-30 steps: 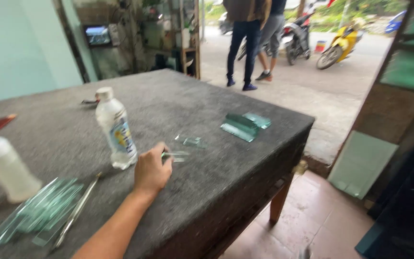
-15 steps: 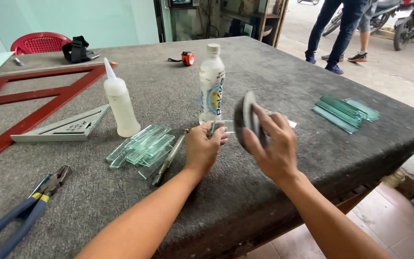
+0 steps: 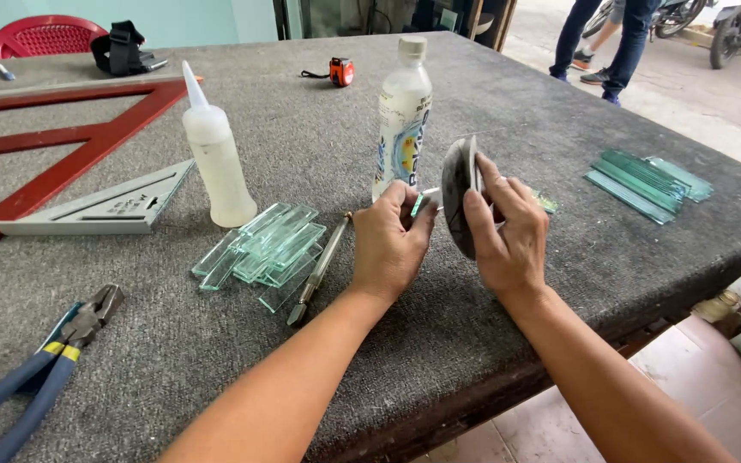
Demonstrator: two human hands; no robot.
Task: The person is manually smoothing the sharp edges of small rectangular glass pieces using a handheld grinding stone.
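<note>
Going left to right from my feed: blue pliers [image 3: 36,377] at 8 o'clock, a grey square [image 3: 105,206], then a squeeze bottle [image 3: 214,159] with white contents, no clue what. Glass strips [image 3: 268,249] are piled with a cutter [image 3: 319,267] just beside them. At center, the left hand [image 3: 392,244] is curled, pinching a small glass strip [image 3: 426,199]. A plastic bottle [image 3: 403,116] with cloudy liquid stands at 12. The right hand [image 3: 508,231] is wrapped around a dark round stone [image 3: 458,193], touching that strip. More glass [image 3: 645,180] lies at 2 o'clock.
</note>
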